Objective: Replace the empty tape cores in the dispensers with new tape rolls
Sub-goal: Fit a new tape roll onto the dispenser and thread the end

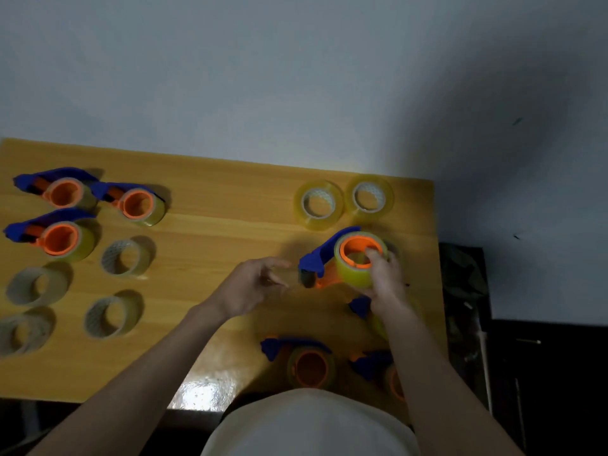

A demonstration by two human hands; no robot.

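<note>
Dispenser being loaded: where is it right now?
Head view, right of table centre: the dispenser sits in the right hand, just below two loose tape rolls, the left hand beside it.

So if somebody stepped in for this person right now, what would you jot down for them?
Right hand grips the dispenser with a tape roll on its orange hub. Left hand hovers beside it, fingers loosely curled, holding nothing visible.
Done, apparently: three loaded dispensers far left; five empty cores below them.
Left: two new rolls at the table's far edge; more dispensers near the body, too dim to tell whether loaded.
</note>
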